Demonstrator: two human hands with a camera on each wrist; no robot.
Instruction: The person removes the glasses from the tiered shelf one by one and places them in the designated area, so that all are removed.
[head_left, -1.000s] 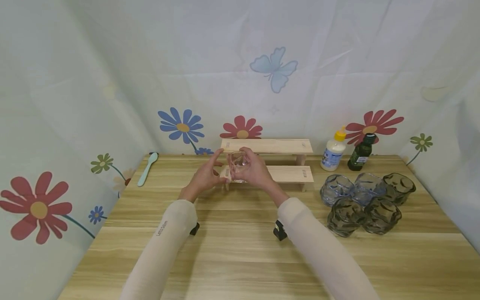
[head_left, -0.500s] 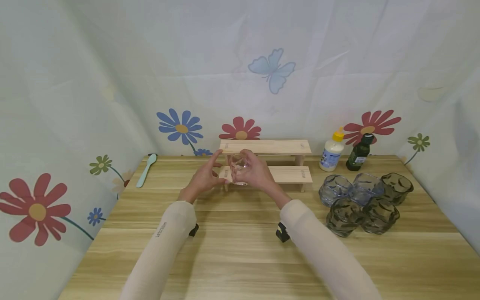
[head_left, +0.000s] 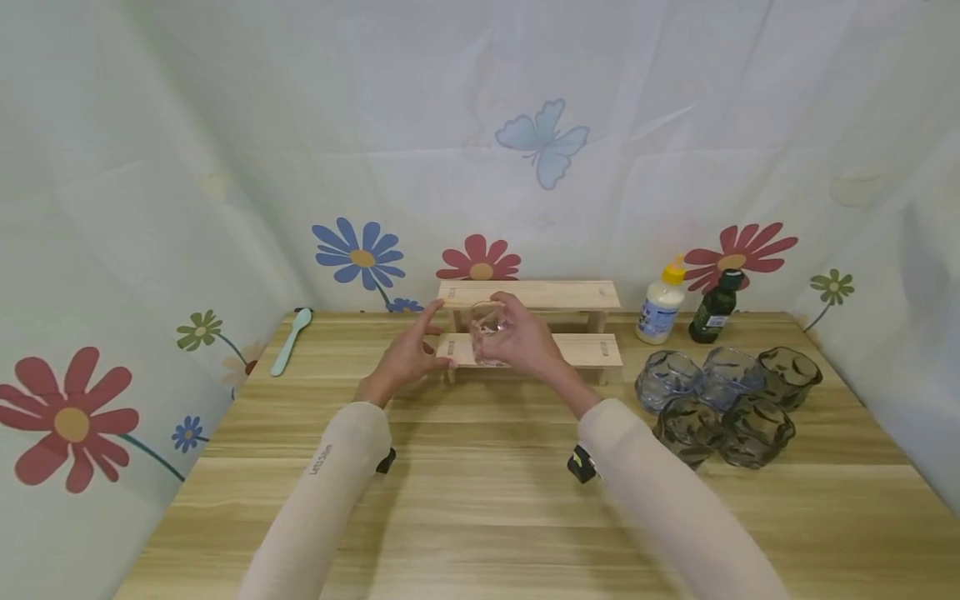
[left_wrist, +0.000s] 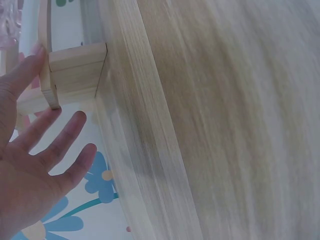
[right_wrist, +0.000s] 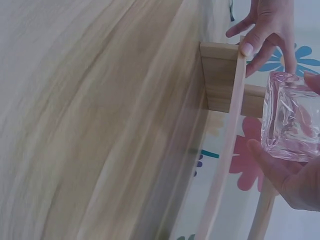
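A clear, wavy-sided drinking glass (right_wrist: 290,120) is gripped between the thumb and fingers of my right hand (head_left: 525,337). It stands upright over the left part of the lower tier (head_left: 585,348) of a two-tier wooden shelf. In the right wrist view, a narrow gap shows between the glass's base and the tier's board. My left hand (head_left: 405,358) is spread at the shelf's left end. Its thumb (right_wrist: 252,44) rests on the lower board's corner, while a fingertip meets the board's end in the left wrist view. The other fingers there reach out loosely, fairly straight.
Several tinted glasses (head_left: 757,429) stand grouped on the table's right side. Behind them are a yellow-capped bottle (head_left: 660,312) and a dark green bottle (head_left: 716,308). A mint spoon (head_left: 291,343) lies at the back left. The upper tier (head_left: 525,293) sits against a floral curtain.
My right hand has carried the clear glass a little to the right along the lower tier, away from the left hand. The left hand keeps its place at the shelf end.
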